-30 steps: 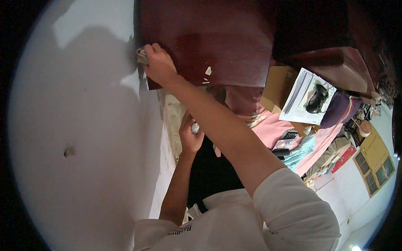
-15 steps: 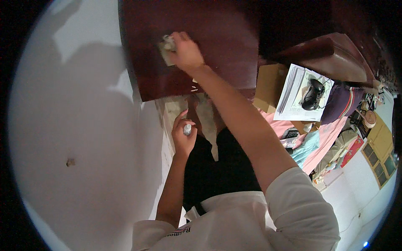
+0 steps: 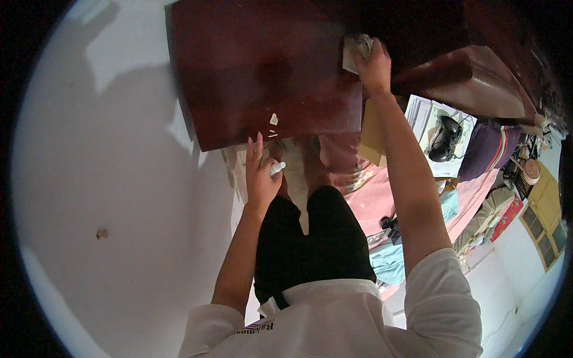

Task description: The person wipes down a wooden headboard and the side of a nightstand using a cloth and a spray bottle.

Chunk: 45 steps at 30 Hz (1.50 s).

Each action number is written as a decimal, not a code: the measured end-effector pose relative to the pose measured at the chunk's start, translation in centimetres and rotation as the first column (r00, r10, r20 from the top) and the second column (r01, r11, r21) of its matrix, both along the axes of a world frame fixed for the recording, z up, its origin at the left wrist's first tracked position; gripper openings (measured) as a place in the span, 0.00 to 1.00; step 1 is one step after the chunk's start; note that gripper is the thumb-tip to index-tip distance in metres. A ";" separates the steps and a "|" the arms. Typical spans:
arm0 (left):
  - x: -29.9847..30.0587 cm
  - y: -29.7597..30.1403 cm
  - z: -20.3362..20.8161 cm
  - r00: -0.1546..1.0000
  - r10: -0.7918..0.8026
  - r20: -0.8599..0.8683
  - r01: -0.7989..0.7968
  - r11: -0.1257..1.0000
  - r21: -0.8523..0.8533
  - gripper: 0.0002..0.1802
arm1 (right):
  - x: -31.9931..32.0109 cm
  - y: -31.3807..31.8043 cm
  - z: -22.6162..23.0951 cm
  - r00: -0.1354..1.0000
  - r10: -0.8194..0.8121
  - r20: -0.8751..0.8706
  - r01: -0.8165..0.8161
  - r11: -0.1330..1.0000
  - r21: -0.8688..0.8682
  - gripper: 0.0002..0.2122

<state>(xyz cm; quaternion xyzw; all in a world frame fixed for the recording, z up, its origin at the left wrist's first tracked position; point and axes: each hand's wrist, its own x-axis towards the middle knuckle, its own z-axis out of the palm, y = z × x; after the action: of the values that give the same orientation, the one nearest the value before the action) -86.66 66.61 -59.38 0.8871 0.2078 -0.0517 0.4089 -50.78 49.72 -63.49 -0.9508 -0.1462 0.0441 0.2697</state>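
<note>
The right hand, upper right of centre, grasps a cloth against the glossy dark-red tabletop, probably bunched for firmer purchase. The left hand, mid-frame, curls round a small whitish bottle, seemingly palmed for security. The cloth looks beige and crumpled.

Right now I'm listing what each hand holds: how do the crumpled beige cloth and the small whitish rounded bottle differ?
The crumpled beige cloth is in the right hand, at the right edge of the glossy dark-red tabletop; the small whitish rounded bottle is in the left hand, short of its near edge. The cloth looks soft and folded, the bottle smooth and firm. Both are pale.
</note>
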 end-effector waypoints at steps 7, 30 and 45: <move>-1.5 0.6 -0.7 0.989 -0.129 -0.077 0.131 0.991 0.024 0.06 | 0.0 -0.9 -0.9 0.982 -0.060 0.179 0.069 0.997 -0.040 0.23; -2.0 0.0 -0.9 0.941 -0.158 -0.298 0.167 0.986 0.005 0.11 | -13.8 29.8 -1.2 0.919 0.327 -0.220 -0.257 0.921 0.295 0.19; -2.2 -0.4 -0.7 0.964 -0.125 -0.236 0.141 0.989 0.053 0.17 | -11.5 30.5 -0.5 0.847 0.482 -0.227 -0.427 0.868 0.253 0.20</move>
<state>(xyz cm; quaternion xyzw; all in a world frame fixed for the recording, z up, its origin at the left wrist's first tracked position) -88.88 66.20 -60.12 0.9005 0.1958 -0.1753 0.3465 -62.23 80.23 -63.96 -0.8417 -0.3315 0.2276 0.3603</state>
